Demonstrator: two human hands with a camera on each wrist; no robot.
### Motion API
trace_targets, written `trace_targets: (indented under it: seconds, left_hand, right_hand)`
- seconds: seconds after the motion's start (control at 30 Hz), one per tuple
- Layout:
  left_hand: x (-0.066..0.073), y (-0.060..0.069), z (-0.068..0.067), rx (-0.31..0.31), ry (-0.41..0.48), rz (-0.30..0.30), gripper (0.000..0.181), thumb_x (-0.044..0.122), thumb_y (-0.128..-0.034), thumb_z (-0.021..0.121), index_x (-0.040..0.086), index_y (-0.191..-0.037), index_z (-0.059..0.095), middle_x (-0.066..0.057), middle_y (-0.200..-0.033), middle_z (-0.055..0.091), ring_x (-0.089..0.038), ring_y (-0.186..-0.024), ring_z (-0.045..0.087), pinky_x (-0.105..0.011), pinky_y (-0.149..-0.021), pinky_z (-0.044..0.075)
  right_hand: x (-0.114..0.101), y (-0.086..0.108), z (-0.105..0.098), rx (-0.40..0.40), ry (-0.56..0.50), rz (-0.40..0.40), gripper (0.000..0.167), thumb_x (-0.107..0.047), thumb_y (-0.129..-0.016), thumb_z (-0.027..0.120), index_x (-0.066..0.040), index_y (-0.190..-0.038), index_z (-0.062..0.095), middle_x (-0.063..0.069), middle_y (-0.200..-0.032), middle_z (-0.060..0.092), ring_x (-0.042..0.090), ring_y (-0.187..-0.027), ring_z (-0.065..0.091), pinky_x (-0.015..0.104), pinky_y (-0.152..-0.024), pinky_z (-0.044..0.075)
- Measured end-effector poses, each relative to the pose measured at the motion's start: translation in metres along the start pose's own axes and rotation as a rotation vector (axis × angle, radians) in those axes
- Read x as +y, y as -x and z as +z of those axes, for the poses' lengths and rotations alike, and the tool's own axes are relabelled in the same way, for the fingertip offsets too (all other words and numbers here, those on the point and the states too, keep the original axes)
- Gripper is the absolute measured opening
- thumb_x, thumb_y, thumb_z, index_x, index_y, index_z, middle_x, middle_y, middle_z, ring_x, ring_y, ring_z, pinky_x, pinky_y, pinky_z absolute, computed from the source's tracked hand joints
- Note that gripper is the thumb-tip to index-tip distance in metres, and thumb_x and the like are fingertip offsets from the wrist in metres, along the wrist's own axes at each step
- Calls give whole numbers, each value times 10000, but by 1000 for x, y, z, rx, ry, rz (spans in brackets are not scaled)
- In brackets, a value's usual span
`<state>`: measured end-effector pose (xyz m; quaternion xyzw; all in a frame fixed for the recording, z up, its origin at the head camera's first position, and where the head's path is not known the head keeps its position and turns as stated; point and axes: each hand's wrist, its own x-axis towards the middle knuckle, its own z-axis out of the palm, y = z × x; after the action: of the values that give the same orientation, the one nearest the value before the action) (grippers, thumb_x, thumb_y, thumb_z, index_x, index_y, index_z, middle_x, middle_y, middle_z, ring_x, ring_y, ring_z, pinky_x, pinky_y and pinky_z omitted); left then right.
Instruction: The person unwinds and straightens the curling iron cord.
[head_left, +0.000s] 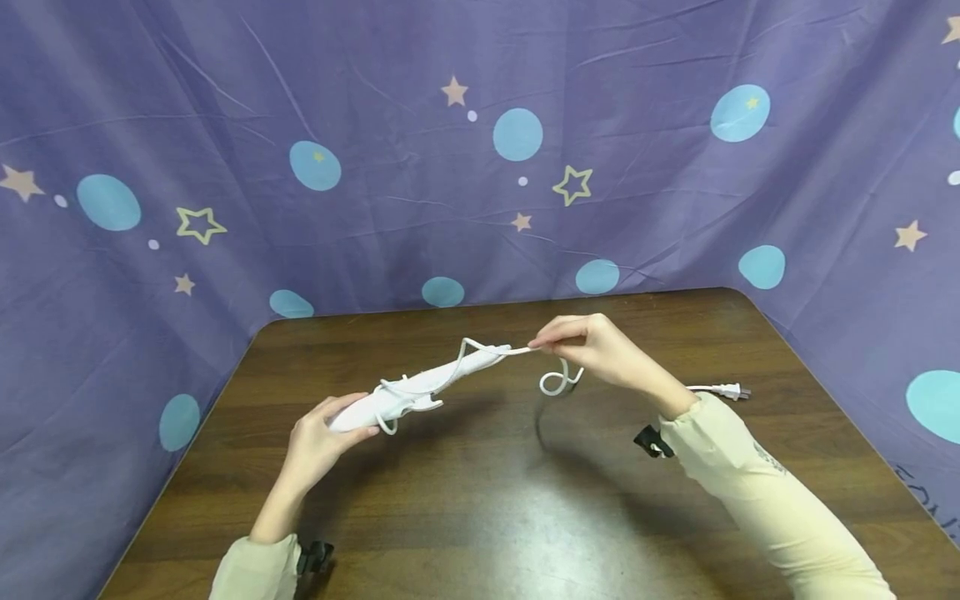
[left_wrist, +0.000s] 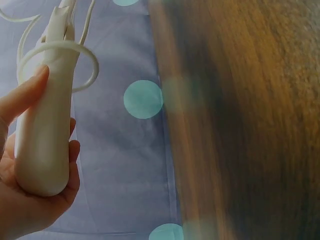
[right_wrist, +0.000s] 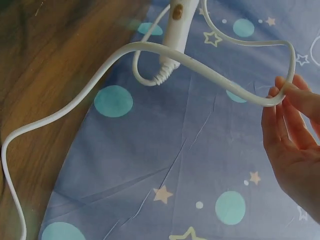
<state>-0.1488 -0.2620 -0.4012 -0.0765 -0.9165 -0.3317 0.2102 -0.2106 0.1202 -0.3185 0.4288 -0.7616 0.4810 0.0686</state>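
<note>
A white curling iron [head_left: 408, 392] is held above the table, slanting up toward the right. My left hand [head_left: 313, 442] grips its thick rounded end, thumb along the near side, as the left wrist view shows on the body [left_wrist: 45, 135]. The white cord [head_left: 517, 351] winds loosely around the iron, one loop [left_wrist: 62, 45] crossing just beyond my left thumb. My right hand [head_left: 603, 350] pinches the cord between thumb and fingertips, past the iron's far end. In the right wrist view a brown button [right_wrist: 177, 11] and a ribbed cord collar [right_wrist: 164, 74] show.
A brown wooden table [head_left: 465, 517] lies beneath both hands. The two-prong plug [head_left: 729, 390] is at the right, beyond my right wrist, with a curl of cord [head_left: 553, 383] hanging below my right hand. A purple patterned curtain [head_left: 405, 167] surrounds the table's back and sides.
</note>
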Motion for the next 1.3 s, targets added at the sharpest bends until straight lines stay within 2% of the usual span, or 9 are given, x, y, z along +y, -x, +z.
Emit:
trace_targets:
  seconds: [0.13,0.37,0.5,0.63,0.8,0.93,1.1,1.3]
  left_hand:
    - [-1,1,-1,-15,28,49,482,171,-562,827,114,-1013,666,0,-865,642,-68,-763,514,-169,-653,350]
    - [-1,4,-4,-58,92,132,476,140,-558,825,85,-1003,665,-12,-864,645,-51,-761,515,-148,-665,356]
    - [3,6,-8,-86,134,118,479,122,-561,822,83,-1011,661,-13,-891,644,-28,-785,510,-134,-683,360]
    - [16,8,-15,-102,173,105,477,68,-569,811,53,-1019,652,-45,-906,642,-20,-793,506,-125,-688,362]
    - [34,9,-25,-106,175,84,467,23,-584,793,17,-1025,640,-79,-911,638,-15,-794,504,-129,-688,365]
    - [38,9,-29,-111,163,40,469,31,-602,786,12,-1044,630,-84,-930,633,-13,-797,500,-137,-685,370]
    - [33,9,-29,-90,171,19,479,41,-602,789,26,-1053,630,-94,-946,630,-2,-798,496,-136,-679,367]
    - [9,6,-22,-52,167,-1,495,104,-603,803,78,-1069,635,-55,-952,627,-1,-811,497,-135,-689,363]
  right_hand:
    - [5,-5,-4,50,6,19,171,91,-785,582,39,-921,672,110,-888,650,114,-848,578,208,-730,448]
    - [19,-11,-4,148,24,107,158,50,-788,603,29,-927,674,122,-901,659,179,-842,599,203,-731,455]
    - [27,-11,-1,169,3,152,161,54,-788,600,47,-935,665,149,-908,656,211,-843,605,200,-734,455]
    - [35,-11,2,169,-1,185,160,51,-793,596,48,-938,664,156,-906,656,206,-838,606,229,-735,463]
    - [44,-9,6,168,16,223,154,27,-797,604,41,-937,668,157,-903,658,208,-837,610,283,-727,471]
    - [50,-5,9,162,15,266,159,19,-802,601,44,-946,665,165,-902,657,212,-828,609,228,-702,464]
    - [60,0,14,156,28,285,160,40,-799,594,60,-943,660,179,-886,655,190,-799,600,172,-649,440]
    - [70,5,22,145,19,321,152,63,-789,590,78,-924,658,195,-868,654,133,-738,584,165,-605,434]
